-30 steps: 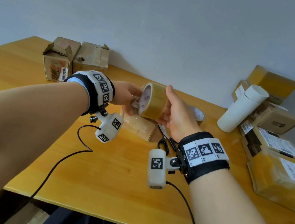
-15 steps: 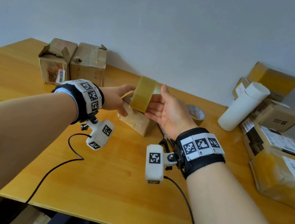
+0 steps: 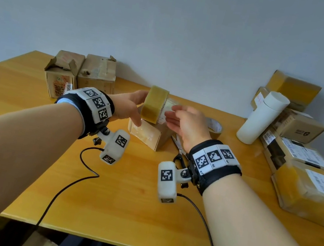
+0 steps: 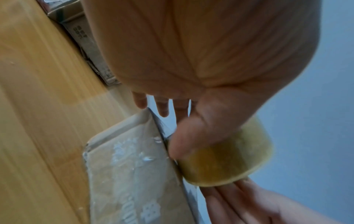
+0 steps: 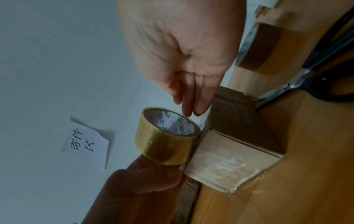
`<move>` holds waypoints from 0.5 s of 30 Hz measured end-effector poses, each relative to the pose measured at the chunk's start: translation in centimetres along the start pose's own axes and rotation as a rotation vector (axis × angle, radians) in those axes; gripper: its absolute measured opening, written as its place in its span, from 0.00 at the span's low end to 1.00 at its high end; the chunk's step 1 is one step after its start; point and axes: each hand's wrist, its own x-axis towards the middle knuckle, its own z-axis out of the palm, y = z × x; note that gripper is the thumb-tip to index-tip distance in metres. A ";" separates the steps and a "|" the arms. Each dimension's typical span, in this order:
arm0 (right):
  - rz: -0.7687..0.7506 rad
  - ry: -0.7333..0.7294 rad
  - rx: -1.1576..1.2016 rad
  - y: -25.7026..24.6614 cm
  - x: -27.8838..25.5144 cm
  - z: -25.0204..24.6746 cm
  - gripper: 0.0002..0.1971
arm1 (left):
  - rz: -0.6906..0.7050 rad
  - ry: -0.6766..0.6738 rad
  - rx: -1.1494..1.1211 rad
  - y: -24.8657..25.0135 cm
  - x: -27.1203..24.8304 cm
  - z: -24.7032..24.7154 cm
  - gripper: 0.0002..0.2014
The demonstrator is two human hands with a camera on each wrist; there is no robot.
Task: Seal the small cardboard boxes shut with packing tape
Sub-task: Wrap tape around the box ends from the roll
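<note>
A roll of brownish clear packing tape [image 3: 153, 106] hangs just over the small cardboard box [image 3: 150, 137] in the middle of the table. My left hand [image 3: 135, 107] grips it, thumb on the outer face [image 4: 184, 136] and fingers behind. In the left wrist view the roll [image 4: 228, 160] sits against the box's upper edge [image 4: 124, 174], which has old clear tape on it. My right hand [image 3: 176, 117] is at the roll's open side with fingers straight. Its fingertips [image 5: 191, 106] reach the roll's rim [image 5: 164, 144] beside the box [image 5: 229, 156].
Black-handled scissors [image 3: 179, 152] lie right of the box and a second tape roll [image 3: 214, 125] lies behind it. Two worn boxes [image 3: 79, 75] stand at back left. A white tube [image 3: 262, 118] and stacked parcels [image 3: 300, 159] fill the right side. Cables trail to the front edge.
The tape roll went from my right hand to my left. The right hand let go and its fingers straightened beside the roll. The roll now sits lower, over the box.
</note>
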 end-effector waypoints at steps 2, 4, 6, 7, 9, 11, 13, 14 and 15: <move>-0.021 0.027 -0.116 -0.1 0.9 0.3 0.09 | 0.013 0.025 -0.040 0.4 0.2 0.0 0.44; -0.033 0.017 -0.253 -0.4 1.7 0.9 0.13 | 0.028 0.066 -0.134 0.4 0.6 -0.2 0.39; -0.042 -0.029 -0.379 -0.6 2.3 1.6 0.20 | 0.021 0.100 -0.240 0.2 1.2 -0.7 0.36; -0.045 -0.053 -0.415 -0.6 2.7 1.9 0.22 | 0.019 0.105 -0.272 0.1 1.5 -1.0 0.33; -0.037 -0.071 -0.437 -0.2 3.3 2.3 0.23 | 0.023 0.088 -0.262 -0.1 1.8 -1.3 0.26; -0.013 -0.056 -0.441 0.6 4.1 2.5 0.24 | 0.034 0.049 -0.185 -0.3 2.2 -1.3 0.19; -0.011 -0.057 -0.463 1.3 4.9 2.6 0.24 | 0.026 0.047 -0.106 -0.4 2.8 -0.9 0.20; -0.014 -0.067 -0.484 1.7 5.3 2.6 0.25 | 0.027 0.081 -0.066 -0.6 3.2 -0.7 0.20; -0.016 -0.080 -0.518 2.0 5.7 2.6 0.26 | 0.031 0.125 -0.028 -0.7 3.6 -0.5 0.20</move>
